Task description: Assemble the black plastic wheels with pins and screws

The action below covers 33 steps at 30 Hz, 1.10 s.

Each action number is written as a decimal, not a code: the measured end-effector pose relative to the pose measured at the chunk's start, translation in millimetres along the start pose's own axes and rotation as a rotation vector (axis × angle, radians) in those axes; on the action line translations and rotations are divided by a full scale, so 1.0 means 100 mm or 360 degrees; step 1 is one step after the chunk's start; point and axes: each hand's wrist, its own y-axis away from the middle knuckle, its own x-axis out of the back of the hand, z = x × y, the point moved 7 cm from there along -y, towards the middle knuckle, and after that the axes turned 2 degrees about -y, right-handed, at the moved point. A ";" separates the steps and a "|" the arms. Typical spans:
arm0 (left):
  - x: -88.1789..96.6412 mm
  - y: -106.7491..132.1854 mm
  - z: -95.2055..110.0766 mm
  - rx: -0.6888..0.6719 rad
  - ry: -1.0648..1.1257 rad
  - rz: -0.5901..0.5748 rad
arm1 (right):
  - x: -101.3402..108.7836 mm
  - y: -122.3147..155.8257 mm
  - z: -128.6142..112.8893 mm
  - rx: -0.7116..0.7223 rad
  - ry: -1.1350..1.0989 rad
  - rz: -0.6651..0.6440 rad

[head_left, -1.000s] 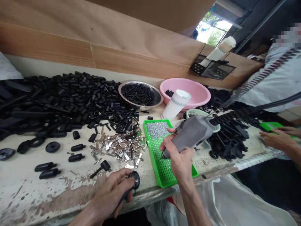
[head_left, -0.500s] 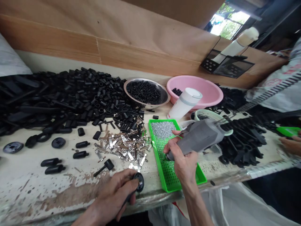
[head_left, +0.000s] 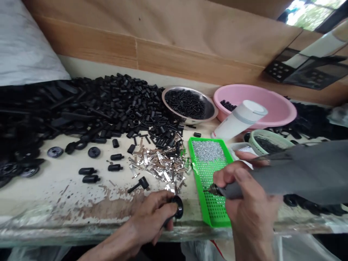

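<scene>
My left hand (head_left: 153, 215) is closed around a black plastic part with a round disc end (head_left: 178, 207), held near the table's front edge. A metal strip seems to stick up beside the disc. Gripped in my right hand (head_left: 250, 195) is a grey power screwdriver (head_left: 296, 174), its bit pointing left over the green tray (head_left: 202, 208). Small silvery screws (head_left: 208, 150) fill the tray's far end. Left of the tray lies a heap of flat metal strips (head_left: 160, 165). A black T-shaped part (head_left: 139, 184) rests near my left hand.
Black plastic pieces (head_left: 116, 105) are piled at the back left. Behind the tray stand a steel bowl of black pins (head_left: 210, 116), a white bottle (head_left: 236, 121), a pink basin (head_left: 282, 116) and a pale green basket (head_left: 255, 139). A black mesh holder (head_left: 312, 70) hangs on the wall.
The view has turned left, so the table's things appear further right. My right hand has drawn the screwdriver nearer and more level. The disc in my left hand has turned.
</scene>
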 end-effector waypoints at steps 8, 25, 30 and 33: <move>-0.02 0.01 0.07 -0.0082 0.0076 0.0005 | -0.47 0.36 0.12 -0.0178 -0.0178 -0.0249; 0.00 -0.02 -0.02 -0.0068 0.0059 0.0042 | -0.50 0.43 0.30 -0.0122 -0.0009 -0.0293; 0.02 0.02 0.03 -0.0035 0.0045 0.0118 | -0.55 0.46 0.40 -0.0158 -0.0133 -0.0383; -0.01 0.01 0.07 -0.0066 0.0007 0.0026 | -0.54 0.42 0.42 -0.0250 -0.0131 -0.0431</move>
